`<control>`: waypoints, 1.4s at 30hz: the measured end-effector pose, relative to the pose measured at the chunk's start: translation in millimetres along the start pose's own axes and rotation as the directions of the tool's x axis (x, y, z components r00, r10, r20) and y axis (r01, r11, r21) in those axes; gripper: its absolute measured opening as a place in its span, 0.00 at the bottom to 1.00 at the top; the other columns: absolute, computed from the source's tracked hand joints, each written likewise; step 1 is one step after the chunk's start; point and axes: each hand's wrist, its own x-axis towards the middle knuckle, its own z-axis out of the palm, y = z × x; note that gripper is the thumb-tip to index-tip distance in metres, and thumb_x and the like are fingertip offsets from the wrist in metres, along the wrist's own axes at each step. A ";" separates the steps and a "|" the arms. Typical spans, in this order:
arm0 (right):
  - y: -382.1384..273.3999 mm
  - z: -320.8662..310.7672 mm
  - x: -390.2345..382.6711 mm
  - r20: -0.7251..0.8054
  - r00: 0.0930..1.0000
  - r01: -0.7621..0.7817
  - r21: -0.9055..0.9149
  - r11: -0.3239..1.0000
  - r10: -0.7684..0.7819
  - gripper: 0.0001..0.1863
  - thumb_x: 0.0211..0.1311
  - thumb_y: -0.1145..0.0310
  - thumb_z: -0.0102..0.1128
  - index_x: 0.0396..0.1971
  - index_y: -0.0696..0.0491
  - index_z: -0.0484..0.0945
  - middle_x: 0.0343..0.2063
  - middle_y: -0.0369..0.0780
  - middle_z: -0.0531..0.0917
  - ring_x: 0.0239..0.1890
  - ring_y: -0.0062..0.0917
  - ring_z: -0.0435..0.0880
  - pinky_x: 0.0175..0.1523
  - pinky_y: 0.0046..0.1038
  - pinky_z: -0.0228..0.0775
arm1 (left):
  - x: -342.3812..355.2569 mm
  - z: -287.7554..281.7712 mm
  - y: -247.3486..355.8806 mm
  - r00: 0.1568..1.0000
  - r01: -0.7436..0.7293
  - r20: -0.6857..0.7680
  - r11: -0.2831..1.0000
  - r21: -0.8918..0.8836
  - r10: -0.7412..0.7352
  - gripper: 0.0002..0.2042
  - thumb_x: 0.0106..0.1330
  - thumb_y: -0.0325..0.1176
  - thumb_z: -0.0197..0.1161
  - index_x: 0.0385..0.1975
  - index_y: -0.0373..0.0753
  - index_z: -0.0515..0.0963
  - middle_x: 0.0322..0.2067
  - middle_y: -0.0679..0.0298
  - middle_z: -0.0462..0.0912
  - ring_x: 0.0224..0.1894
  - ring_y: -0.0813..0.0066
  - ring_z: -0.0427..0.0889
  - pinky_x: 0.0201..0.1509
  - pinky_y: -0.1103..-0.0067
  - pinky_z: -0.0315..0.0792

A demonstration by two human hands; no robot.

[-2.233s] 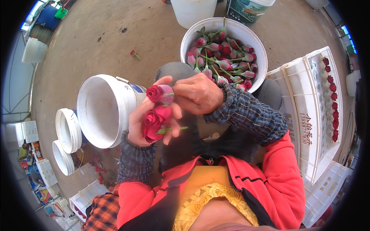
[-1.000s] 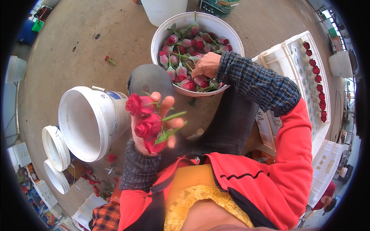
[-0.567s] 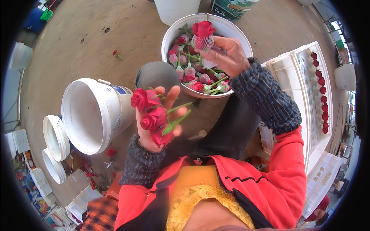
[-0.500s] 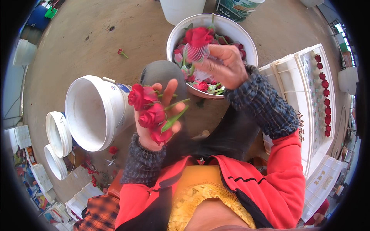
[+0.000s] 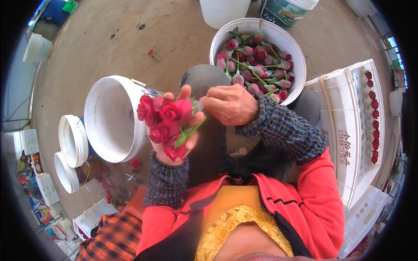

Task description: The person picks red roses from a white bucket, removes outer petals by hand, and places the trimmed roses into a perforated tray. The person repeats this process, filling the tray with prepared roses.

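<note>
My left hand (image 5: 185, 139), palm up, cradles several red roses (image 5: 163, 115) with short green stems, its fingers curled around them. Beside the uppermost bloom a blurred whitish mesh sleeve (image 5: 197, 106) shows at the closed fingertips of my right hand (image 5: 230, 104). The right fingers pinch at its end, and the thumb is mostly hidden. Just beyond my right hand stands a white bucket (image 5: 300, 56) full of rosebuds in net sleeves (image 5: 259, 69), their cut stems pointing various ways.
A large white bucket (image 5: 89, 126) lies tipped at my left, with smaller buckets (image 5: 65, 135) beside it. At right stands a white crate (image 5: 337, 143) with a row of red roses (image 5: 375, 115). One rose (image 5: 151, 53) lies on the floor. More buckets (image 5: 224, 13) stand ahead.
The mesh-sleeved rose that my right hand held over the bucket is now among those in my left hand. My right hand has come down and left, close to the left fingers.
</note>
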 end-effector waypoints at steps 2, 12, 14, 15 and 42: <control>3.7 -3.8 -13.6 -0.013 0.989 -0.147 0.118 0.982 0.149 0.06 0.48 0.77 0.58 0.28 0.56 0.74 0.24 0.41 0.73 0.26 0.37 0.76 0.27 0.33 0.67 | -0.9 -3.0 -0.9 1.000 -0.022 -0.022 0.999 -0.046 0.021 0.22 0.68 0.45 0.47 0.58 0.42 0.65 0.62 0.60 0.59 0.57 0.45 0.69 0.25 0.63 0.79; 26.5 -48.0 -12.7 0.119 0.495 -0.516 0.838 0.180 0.861 0.06 0.55 0.70 0.53 0.25 0.56 0.75 0.16 0.32 0.72 0.12 0.11 0.65 0.14 0.15 0.51 | 8.3 3.7 -11.5 0.998 -0.048 -0.036 0.979 -0.200 0.041 0.16 0.64 0.40 0.55 0.49 0.42 0.67 0.52 0.65 0.66 0.57 0.56 0.71 0.23 0.66 0.81; 15.7 -43.3 -11.1 0.151 0.726 -0.487 0.801 0.347 0.671 0.08 0.57 0.67 0.61 0.33 0.55 0.77 0.19 0.30 0.73 0.17 0.12 0.71 0.18 0.17 0.58 | 10.4 4.4 -12.5 1.000 -0.018 -0.025 0.986 -0.165 0.014 0.16 0.65 0.41 0.54 0.49 0.42 0.68 0.53 0.64 0.65 0.57 0.55 0.71 0.23 0.66 0.81; 12.8 -41.1 -9.9 0.134 0.800 -0.501 0.687 0.527 0.585 0.09 0.56 0.68 0.62 0.34 0.55 0.77 0.21 0.31 0.74 0.19 0.16 0.73 0.21 0.20 0.61 | 11.3 4.5 -12.6 1.000 -0.014 -0.029 0.988 -0.156 0.010 0.17 0.65 0.41 0.54 0.50 0.42 0.68 0.53 0.64 0.65 0.57 0.55 0.71 0.23 0.66 0.81; 122.3 -68.6 -57.2 -0.112 0.662 -0.746 -0.189 0.638 0.741 0.10 0.50 0.69 0.51 0.30 0.56 0.77 0.23 0.47 0.81 0.23 0.36 0.79 0.33 0.32 0.72 | 34.9 1.5 -31.9 0.951 0.255 0.208 0.962 -0.100 -0.231 0.22 0.69 0.43 0.48 0.59 0.42 0.64 0.58 0.54 0.60 0.60 0.44 0.61 0.29 0.57 0.81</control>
